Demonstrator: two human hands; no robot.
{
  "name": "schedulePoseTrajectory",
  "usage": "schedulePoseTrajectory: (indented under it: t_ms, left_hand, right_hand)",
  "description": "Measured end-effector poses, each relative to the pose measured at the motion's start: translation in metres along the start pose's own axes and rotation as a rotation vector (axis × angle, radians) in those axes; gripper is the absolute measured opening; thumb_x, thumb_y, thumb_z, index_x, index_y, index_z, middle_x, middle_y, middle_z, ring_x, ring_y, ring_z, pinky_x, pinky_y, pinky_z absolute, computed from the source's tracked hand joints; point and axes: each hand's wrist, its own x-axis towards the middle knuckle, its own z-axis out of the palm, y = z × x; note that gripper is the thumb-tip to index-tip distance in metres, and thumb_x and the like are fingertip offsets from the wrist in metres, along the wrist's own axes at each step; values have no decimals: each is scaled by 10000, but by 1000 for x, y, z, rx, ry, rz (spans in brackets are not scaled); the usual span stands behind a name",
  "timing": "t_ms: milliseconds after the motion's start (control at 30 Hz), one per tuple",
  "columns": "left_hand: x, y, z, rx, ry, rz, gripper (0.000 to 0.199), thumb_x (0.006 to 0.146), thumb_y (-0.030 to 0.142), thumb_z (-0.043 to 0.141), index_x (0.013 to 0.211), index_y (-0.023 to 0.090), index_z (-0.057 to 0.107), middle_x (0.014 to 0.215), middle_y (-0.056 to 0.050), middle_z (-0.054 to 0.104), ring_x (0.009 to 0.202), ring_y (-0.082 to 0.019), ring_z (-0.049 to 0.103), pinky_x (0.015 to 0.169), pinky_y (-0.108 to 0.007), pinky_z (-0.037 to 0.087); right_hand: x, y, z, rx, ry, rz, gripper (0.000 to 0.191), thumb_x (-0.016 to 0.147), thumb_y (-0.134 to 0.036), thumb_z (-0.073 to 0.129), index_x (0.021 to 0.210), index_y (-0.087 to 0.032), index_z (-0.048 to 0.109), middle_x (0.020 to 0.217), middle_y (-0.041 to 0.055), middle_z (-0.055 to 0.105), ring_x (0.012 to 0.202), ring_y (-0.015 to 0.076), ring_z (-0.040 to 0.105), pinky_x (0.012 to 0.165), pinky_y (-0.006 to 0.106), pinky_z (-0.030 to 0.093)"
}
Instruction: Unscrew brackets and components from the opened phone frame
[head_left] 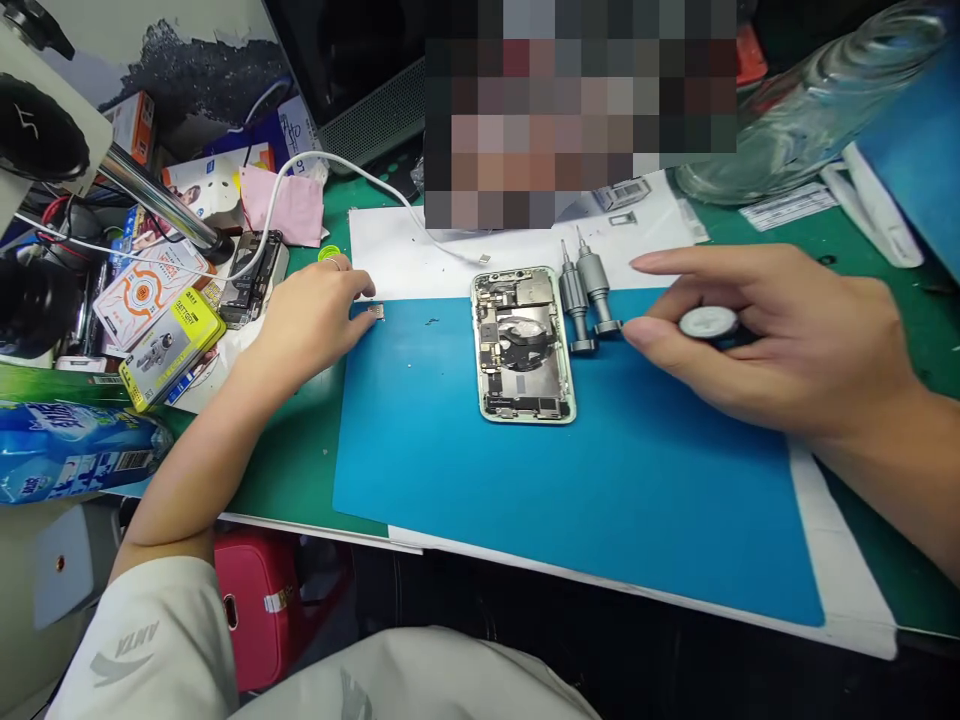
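Observation:
An opened phone [523, 345] with its inner parts exposed lies on the blue mat [570, 510]. My left hand [311, 310] rests at the mat's left edge, its thumb against a small metal piece [377, 312]. The fingers are bent, and their grip on it is partly hidden. To the right of the phone, my right hand [780, 340] is curled round what looks like a screwdriver [709, 322], with only its pale round end cap showing. Its index finger and thumb point toward two grey screwdrivers [583, 290] lying beside the phone.
A white cable [300, 160] arches over the left side. Boxes, a yellow battery pack [172, 345] and another opened phone [251, 280] crowd there below a metal-poled stand [161, 195]. A glass jar [810, 110] and white tweezers-like tool [874, 205] are at the back right.

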Motion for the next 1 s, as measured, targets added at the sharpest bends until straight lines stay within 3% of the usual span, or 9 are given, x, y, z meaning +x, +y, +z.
schedulePoseTrajectory:
  t_ms: [300, 567, 733, 867, 1000]
  left_hand:
    - [4, -1, 4, -23, -13, 93, 145, 905, 251, 620, 985, 218, 736, 1030, -52, 691, 948, -272, 678, 726, -342, 495]
    - [7, -3, 9, -18, -56, 156, 175, 963, 247, 561, 1056, 148, 672, 1091, -111, 643, 943, -272, 661, 798, -369, 506]
    - [3, 1, 1, -33, -45, 173, 174, 970, 265, 568, 1072, 150, 649, 1087, -104, 632, 925, -267, 652, 784, -364, 502]
    - [-9, 16, -7, -140, -13, 250, 159, 982, 262, 566, 1087, 160, 628, 1083, -77, 620, 860, -211, 641, 788, -339, 495]
    - [-21, 43, -6, -213, -73, 354, 153, 1012, 254, 520, 1092, 154, 604, 1098, -81, 600, 894, -210, 634, 775, -332, 494]
  right_hand:
    - [0, 2, 0, -29, -26, -40, 296, 919, -314, 667, 1203, -236, 642, 745, -55, 699, 377, 28, 430, 444, 189, 437]
    - [3, 1, -2, -48, -49, -74, 269, 925, -274, 666, 1187, -217, 644, 708, -61, 683, 422, 42, 501, 462, 175, 448]
    - [3, 1, -3, -44, -47, -87, 269, 926, -277, 667, 1187, -216, 645, 715, -58, 687, 428, 45, 506, 476, 178, 454]
    - [3, 2, -2, -42, -54, -82, 272, 928, -289, 662, 1192, -222, 647, 718, -56, 692, 433, 49, 516, 475, 181, 453]
    - [4, 2, -2, -26, -65, -69, 269, 937, -303, 642, 1192, -214, 648, 719, -56, 693, 432, 47, 517, 480, 180, 456]
